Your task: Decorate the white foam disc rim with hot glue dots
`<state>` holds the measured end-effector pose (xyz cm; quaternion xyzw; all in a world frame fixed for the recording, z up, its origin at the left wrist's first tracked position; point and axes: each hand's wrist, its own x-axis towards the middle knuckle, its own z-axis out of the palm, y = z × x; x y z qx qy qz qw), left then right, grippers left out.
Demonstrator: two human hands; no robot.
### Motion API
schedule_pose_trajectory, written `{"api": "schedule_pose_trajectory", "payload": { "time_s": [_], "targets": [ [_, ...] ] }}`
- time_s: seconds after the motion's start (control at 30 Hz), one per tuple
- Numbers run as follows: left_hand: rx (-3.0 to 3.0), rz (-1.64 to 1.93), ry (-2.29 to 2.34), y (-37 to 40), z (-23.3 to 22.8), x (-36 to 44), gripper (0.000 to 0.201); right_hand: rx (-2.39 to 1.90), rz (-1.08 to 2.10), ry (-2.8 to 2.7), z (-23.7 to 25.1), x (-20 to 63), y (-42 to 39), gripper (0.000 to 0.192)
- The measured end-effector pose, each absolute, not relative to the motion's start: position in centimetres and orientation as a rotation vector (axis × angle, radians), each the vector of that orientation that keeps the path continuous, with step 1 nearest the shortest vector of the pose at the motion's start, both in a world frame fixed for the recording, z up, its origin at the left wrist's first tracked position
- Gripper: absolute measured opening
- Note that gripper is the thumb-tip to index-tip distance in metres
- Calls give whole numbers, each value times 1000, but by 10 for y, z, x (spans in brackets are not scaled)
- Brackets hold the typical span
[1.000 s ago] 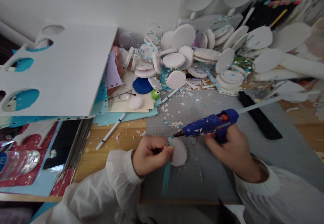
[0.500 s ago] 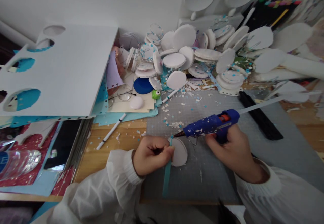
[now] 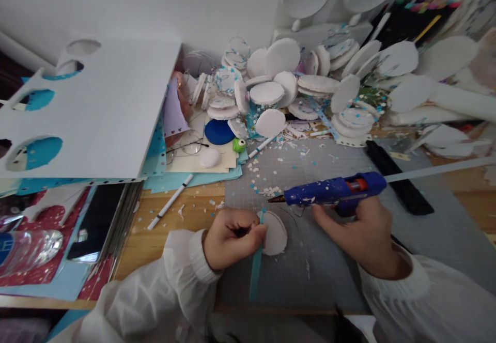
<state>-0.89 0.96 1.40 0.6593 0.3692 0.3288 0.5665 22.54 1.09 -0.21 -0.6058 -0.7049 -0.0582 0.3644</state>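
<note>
Pinched in my left hand (image 3: 235, 237) is a narrow light-blue ribbon (image 3: 255, 276), which hangs down over the grey mat. Its upper end lies at the left edge of a white foam disc (image 3: 276, 234) beside my fingers. My right hand (image 3: 358, 234) grips a blue hot glue gun (image 3: 325, 192) by its handle, fingers partly hidden behind it. The gun points left, its dark nozzle just above the disc and apart from the ribbon. A long pale glue stick (image 3: 437, 170) sticks out of its back.
White foam discs (image 3: 267, 93) are heaped along the back. Small white star-shaped bits (image 3: 271, 191) are scattered on the cutting mat (image 3: 387, 250). A black case (image 3: 403, 183) lies at right. At left are a white board with round holes (image 3: 104, 110), a phone (image 3: 96, 224) and a bottle (image 3: 31, 250).
The glue gun has pulled back to the right and levelled out, its nozzle leaving the ribbon's upper end. My left hand stays in place with the ribbon.
</note>
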Motion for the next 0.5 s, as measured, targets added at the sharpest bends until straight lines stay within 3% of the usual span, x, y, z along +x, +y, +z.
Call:
{"api": "schedule_pose_trajectory", "payload": {
  "time_s": [0.17,0.3,0.5],
  "targets": [
    [1541,766,874,9,13,-10,46,-1533,-28,-1677,-5,228,11,29],
    [1536,766,878,9,13,-10,47,-1472,52,-1638,-3,236,17,20],
    [1514,806,924,9,16,-10,52,-1593,-232,-1284,2,286,22,45]
  ]
}}
